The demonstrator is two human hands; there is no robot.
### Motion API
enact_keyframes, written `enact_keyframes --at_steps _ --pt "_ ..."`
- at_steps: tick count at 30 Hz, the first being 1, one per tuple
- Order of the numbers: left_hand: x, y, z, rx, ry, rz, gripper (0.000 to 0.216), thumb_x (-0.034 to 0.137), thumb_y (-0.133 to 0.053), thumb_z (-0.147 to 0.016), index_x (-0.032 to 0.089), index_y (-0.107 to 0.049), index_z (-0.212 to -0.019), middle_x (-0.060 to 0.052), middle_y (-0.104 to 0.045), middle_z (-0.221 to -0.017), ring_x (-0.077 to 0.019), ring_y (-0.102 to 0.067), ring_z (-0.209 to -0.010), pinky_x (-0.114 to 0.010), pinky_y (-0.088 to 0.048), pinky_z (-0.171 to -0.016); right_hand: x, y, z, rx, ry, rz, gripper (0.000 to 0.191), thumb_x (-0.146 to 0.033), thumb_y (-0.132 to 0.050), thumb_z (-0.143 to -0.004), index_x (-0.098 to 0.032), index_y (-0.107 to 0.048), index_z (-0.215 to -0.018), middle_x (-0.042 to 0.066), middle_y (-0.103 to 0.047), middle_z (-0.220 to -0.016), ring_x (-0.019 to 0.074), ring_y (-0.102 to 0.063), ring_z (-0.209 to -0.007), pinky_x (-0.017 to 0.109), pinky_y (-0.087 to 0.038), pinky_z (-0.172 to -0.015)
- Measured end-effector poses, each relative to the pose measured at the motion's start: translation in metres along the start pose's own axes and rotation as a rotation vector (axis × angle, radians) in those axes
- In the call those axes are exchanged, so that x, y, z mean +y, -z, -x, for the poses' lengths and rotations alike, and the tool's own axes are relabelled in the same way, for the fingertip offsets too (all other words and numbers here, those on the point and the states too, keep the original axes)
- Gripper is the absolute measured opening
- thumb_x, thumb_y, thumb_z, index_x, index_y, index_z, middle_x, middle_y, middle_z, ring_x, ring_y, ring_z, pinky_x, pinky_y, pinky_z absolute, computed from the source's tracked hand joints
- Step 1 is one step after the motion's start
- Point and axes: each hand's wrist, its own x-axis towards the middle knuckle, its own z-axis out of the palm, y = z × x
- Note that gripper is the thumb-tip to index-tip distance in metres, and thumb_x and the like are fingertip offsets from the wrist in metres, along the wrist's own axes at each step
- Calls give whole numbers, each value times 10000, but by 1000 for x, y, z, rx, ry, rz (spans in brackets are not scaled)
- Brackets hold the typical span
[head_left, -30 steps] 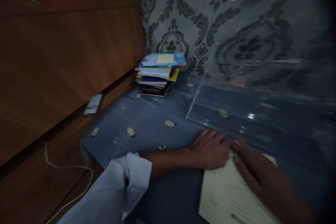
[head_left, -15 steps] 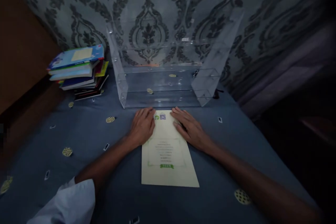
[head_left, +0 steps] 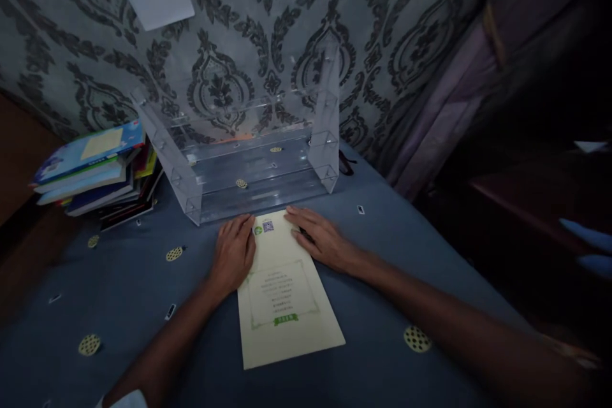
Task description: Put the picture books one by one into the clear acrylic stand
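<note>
Both the left hand [head_left: 233, 254], fingers together, and the right hand [head_left: 321, 239], thumb parted, rest flat and palm-down in the head view, touching a cream rectangular printed paper sheet [head_left: 287, 293] just in front of a clear plastic rack [head_left: 258, 172].

"What's different from a second ago?"

"The left hand [head_left: 233, 255] and right hand [head_left: 322, 239], nearly meeting then, now sit apart at the far corners of the printed sheet [head_left: 282, 293]."

"And the view?"

"Swung right: the brown cabinet [head_left: 19, 153] has mostly left; a curtain [head_left: 447, 105] and a blue object [head_left: 586, 234] have entered."
</note>
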Motion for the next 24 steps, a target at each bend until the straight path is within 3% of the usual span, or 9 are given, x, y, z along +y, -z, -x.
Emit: enact_keyframes --at_steps 9,19,24 --pt "-6 -5 2 -6 -7 -15 383 229 -369 -1013 189 -576 -1333 -127 -636 -1307 -277 -590 -1207 -496 -468 -1047 -7 4 -1 32 -10 13 403 -229 -487 -972 -203 -601 -1358 132 -591 -1445 270 -549 -1349 494 -473 -1127" --pt "-3 -6 1 -10 -120 -103 403 240 -382 -1015 231 -579 -1366 -111 -651 -1339 -278 -607 -1246 -492 -510 -1027 -18 12 -4 0 -44 52 360 -196 -486 -964 -136 -623 -1292 196 -590 -1413 300 -559 -1317 471 -482 -1099" --pt "-3 -8 -2 -60 -166 -147 423 221 -377 -1013 224 -565 -1391 -103 -636 -1384 -281 -593 -1289 -488 -516 -1022 -23 19 -4 -38 -77 45 293 -178 -495 -951 -139 -625 -1211 193 -580 -1299 274 -654 -1086 425 -576 -923"
